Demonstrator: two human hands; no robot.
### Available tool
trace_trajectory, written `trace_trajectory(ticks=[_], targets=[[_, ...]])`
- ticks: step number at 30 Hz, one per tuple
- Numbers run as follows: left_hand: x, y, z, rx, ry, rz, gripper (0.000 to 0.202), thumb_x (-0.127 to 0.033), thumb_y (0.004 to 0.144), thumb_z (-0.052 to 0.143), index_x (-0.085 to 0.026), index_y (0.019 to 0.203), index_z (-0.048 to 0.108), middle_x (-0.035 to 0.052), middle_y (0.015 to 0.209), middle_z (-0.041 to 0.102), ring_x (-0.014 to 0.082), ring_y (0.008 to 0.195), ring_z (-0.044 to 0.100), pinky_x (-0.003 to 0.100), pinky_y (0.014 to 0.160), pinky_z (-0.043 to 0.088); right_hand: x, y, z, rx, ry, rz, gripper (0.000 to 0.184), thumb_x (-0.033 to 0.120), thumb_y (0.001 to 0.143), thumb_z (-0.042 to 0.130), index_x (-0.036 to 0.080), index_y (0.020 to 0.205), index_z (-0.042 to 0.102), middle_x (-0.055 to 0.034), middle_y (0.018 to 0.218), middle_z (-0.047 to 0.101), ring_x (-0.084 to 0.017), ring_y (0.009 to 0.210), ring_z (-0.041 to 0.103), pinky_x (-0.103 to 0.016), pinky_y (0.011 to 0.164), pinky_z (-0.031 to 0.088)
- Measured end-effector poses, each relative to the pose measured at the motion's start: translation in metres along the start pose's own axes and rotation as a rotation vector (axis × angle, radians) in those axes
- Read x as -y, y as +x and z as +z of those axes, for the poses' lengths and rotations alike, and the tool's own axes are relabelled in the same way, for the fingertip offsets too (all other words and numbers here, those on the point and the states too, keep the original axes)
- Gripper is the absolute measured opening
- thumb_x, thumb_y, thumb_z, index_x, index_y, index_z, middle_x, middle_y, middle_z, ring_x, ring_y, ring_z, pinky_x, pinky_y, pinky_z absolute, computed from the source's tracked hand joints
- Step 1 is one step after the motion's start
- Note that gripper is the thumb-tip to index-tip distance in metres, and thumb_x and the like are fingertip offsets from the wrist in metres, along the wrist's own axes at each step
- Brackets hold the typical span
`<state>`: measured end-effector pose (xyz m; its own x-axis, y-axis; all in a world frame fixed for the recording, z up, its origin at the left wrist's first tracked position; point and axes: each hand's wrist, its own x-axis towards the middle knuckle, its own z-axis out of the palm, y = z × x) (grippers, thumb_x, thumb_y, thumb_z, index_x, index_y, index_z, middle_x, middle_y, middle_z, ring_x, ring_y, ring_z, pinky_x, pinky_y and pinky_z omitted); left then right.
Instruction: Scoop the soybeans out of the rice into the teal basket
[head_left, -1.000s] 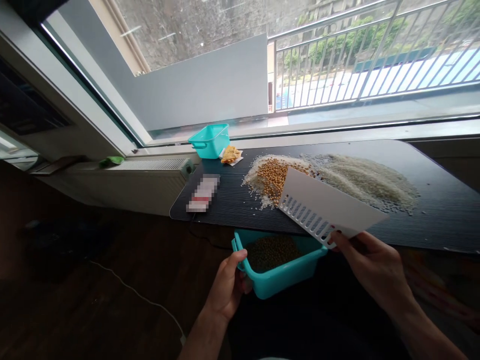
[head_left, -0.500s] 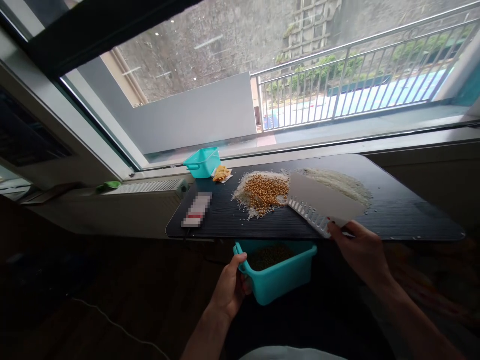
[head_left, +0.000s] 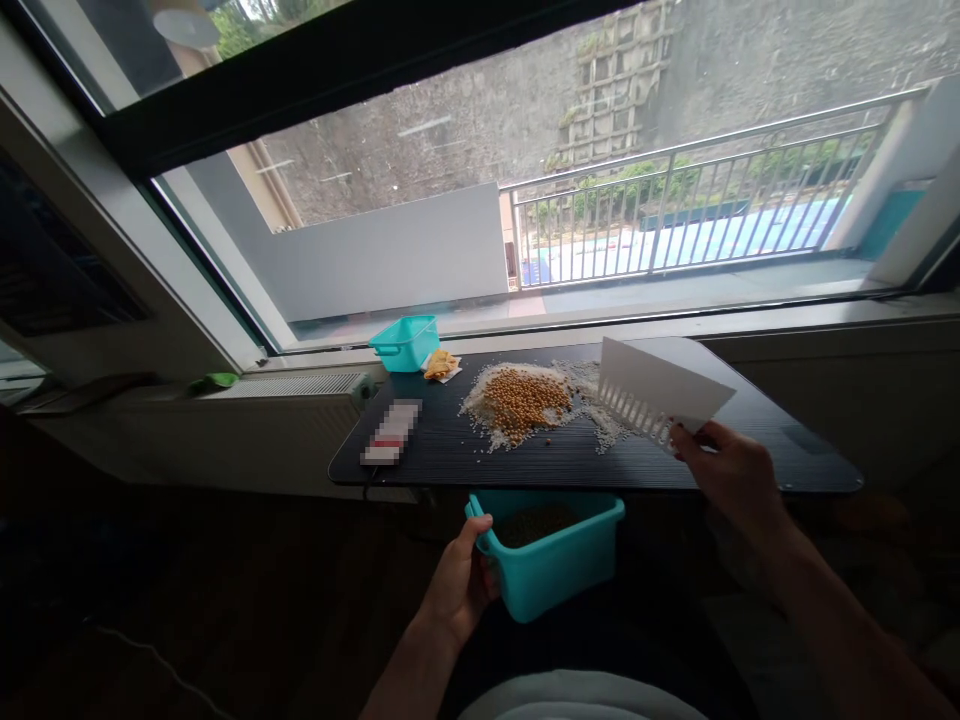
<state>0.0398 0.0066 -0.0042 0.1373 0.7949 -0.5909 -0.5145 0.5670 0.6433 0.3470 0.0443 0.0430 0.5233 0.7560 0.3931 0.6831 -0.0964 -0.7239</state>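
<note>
My left hand (head_left: 455, 590) grips the handle of a teal plastic tub (head_left: 559, 568) held below the front edge of a black table (head_left: 465, 462); dark beans lie inside the tub. In my right hand (head_left: 726, 476) is a white slotted scraper card (head_left: 660, 392), held tilted above the table's right part, its slotted edge facing the piles. A heap of yellow soybeans (head_left: 523, 400) sits on the table, ringed by white rice (head_left: 604, 425).
A second teal tub (head_left: 406, 343) stands at the table's back left, beside a small yellow packet (head_left: 441, 365). A blurred white and red box (head_left: 391, 433) lies at the front left. A radiator (head_left: 289, 388) and a window sill run behind.
The camera has tilted up and back, so the table looks smaller. My right hand has lifted the scraper card up off the rice. The left hand keeps holding the tub.
</note>
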Motion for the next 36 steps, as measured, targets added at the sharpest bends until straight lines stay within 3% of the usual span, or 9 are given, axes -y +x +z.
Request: trace_trajectory(ticks=[6, 12, 19, 29, 36], targets=[[0.001, 0.002, -0.003, 0.012, -0.003, -0.003, 0.038, -0.035, 0.065, 0.071, -0.021, 0.055, 0.037, -0.0093, 0.037, 0.038, 0.0057, 0.034, 0.035, 0.018, 0.038, 0.028, 0.000, 0.005, -0.001, 0.023, -0.036, 0.018, 0.018, 0.039, 0.065, 0.057, 0.023, 0.067, 0.065, -0.0022, 0.049, 0.063, -0.026, 0.063, 0.064, -0.034, 0.058, 0.043], [0.004, 0.004, 0.003, 0.036, -0.002, -0.007, 0.037, -0.035, 0.066, 0.070, -0.021, 0.055, 0.038, -0.0091, 0.038, 0.038, 0.0057, 0.034, 0.035, 0.018, 0.039, 0.028, 0.008, 0.005, 0.012, 0.087, 0.083, 0.046, 0.025, 0.040, 0.071, 0.054, 0.021, 0.081, 0.067, -0.0007, 0.058, 0.068, -0.020, 0.060, 0.066, -0.030, 0.059, 0.048], [0.008, 0.006, 0.014, 0.057, 0.030, -0.042, 0.039, -0.039, 0.065, 0.069, -0.021, 0.052, 0.037, -0.0087, 0.037, 0.036, 0.0058, 0.034, 0.034, 0.019, 0.038, 0.026, 0.006, 0.002, -0.003, 0.064, 0.088, 0.110, 0.021, 0.038, 0.067, 0.060, 0.021, 0.077, 0.067, -0.0006, 0.052, 0.064, -0.022, 0.059, 0.066, -0.033, 0.060, 0.048], [0.010, 0.008, 0.021, 0.065, 0.044, -0.053, 0.040, -0.040, 0.064, 0.070, -0.020, 0.050, 0.039, -0.0080, 0.037, 0.038, 0.0056, 0.034, 0.035, 0.019, 0.038, 0.025, 0.004, -0.003, 0.001, 0.101, 0.277, 0.173, 0.025, 0.035, 0.069, 0.060, 0.019, 0.088, 0.068, -0.0008, 0.067, 0.069, -0.018, 0.058, 0.066, -0.029, 0.056, 0.053], [0.009, 0.003, 0.022, 0.066, 0.039, -0.054, 0.040, -0.040, 0.063, 0.071, -0.020, 0.050, 0.040, -0.0077, 0.037, 0.038, 0.0059, 0.034, 0.036, 0.019, 0.038, 0.025, 0.006, -0.014, -0.004, 0.124, 0.312, 0.145, 0.021, 0.036, 0.070, 0.062, 0.019, 0.082, 0.068, 0.0008, 0.061, 0.066, -0.016, 0.055, 0.064, -0.027, 0.054, 0.053]])
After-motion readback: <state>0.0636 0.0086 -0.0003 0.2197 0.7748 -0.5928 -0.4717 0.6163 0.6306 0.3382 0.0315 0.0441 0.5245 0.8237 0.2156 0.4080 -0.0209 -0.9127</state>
